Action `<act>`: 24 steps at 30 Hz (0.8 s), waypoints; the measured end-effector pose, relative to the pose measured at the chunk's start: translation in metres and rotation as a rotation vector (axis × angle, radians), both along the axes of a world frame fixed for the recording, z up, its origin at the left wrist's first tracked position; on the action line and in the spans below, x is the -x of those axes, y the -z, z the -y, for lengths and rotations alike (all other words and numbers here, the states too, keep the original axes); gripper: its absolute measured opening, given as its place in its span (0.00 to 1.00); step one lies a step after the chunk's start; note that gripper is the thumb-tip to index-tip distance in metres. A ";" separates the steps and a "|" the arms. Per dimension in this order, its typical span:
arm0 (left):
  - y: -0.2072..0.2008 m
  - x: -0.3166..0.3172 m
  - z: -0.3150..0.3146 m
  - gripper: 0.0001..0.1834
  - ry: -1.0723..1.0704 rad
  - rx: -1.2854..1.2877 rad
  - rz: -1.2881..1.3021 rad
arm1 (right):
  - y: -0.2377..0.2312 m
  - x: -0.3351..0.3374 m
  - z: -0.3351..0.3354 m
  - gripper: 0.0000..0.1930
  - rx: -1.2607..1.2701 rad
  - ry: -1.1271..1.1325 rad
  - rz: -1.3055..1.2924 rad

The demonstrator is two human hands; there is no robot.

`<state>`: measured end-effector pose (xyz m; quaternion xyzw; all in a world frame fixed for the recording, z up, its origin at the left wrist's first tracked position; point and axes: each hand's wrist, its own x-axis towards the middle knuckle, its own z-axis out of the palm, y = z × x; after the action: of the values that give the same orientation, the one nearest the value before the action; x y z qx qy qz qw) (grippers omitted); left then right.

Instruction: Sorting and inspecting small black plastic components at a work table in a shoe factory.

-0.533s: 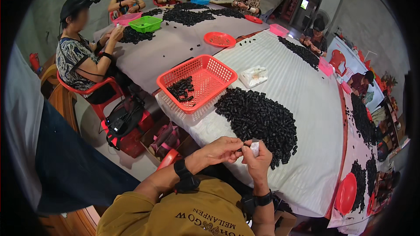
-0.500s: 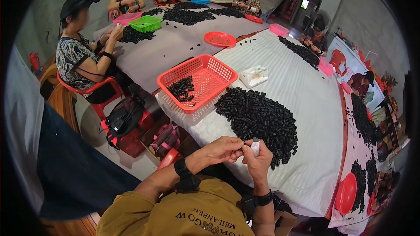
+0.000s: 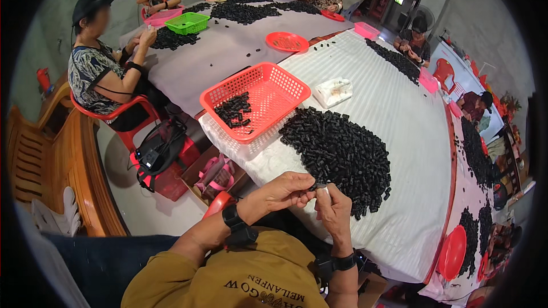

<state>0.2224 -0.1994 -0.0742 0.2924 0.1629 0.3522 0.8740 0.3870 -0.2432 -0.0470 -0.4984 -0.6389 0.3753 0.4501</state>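
Observation:
Just in front of me, at the near edge of the white-covered table, my two hands meet. My left hand (image 3: 287, 190) pinches a small black cylindrical piece, mostly hidden by the fingertips. In my right hand (image 3: 335, 210) is a small blade (image 3: 321, 185) whose grip is wrapped in white; its grey end points at the black piece, close to or touching it. Beyond my hands spreads a heap of black cylindrical pieces (image 3: 342, 157). A red slotted basket (image 3: 279, 105) behind and left of the heap has several such pieces (image 3: 234, 109) inside.
A white packet (image 3: 333, 92) lies right of the basket. Farther back are a red tray (image 3: 287, 41) and a green basket (image 3: 187, 23). Several people sit round the tables, one person (image 3: 105, 74) on a red chair at left. A wooden bench (image 3: 63, 165) stands at lower left.
My right hand has tipped the blade from upright toward the black piece in my left hand. At left, a person in dark trousers has shifted downward in view, exposing the wooden bench.

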 end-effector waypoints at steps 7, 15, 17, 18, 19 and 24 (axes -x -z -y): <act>0.001 -0.002 -0.003 0.12 0.017 0.030 0.023 | -0.009 0.000 -0.001 0.13 0.074 -0.018 -0.009; 0.006 -0.001 -0.004 0.13 0.024 0.033 -0.023 | -0.001 -0.003 -0.003 0.13 0.067 -0.060 -0.013; 0.009 -0.001 -0.004 0.12 0.035 0.079 0.040 | -0.002 -0.002 -0.003 0.13 0.061 -0.070 -0.004; 0.009 -0.001 -0.004 0.12 0.033 0.079 0.041 | -0.004 -0.001 -0.002 0.13 0.058 -0.070 0.013; 0.008 -0.001 -0.003 0.12 0.025 0.082 0.038 | -0.006 -0.001 -0.002 0.13 0.055 -0.071 0.031; 0.001 -0.001 0.001 0.12 -0.012 0.053 -0.002 | -0.003 -0.003 -0.002 0.12 0.099 -0.094 -0.018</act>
<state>0.2237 -0.2004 -0.0756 0.2687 0.1747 0.3528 0.8791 0.3902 -0.2416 -0.0436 -0.4861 -0.6382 0.4318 0.4122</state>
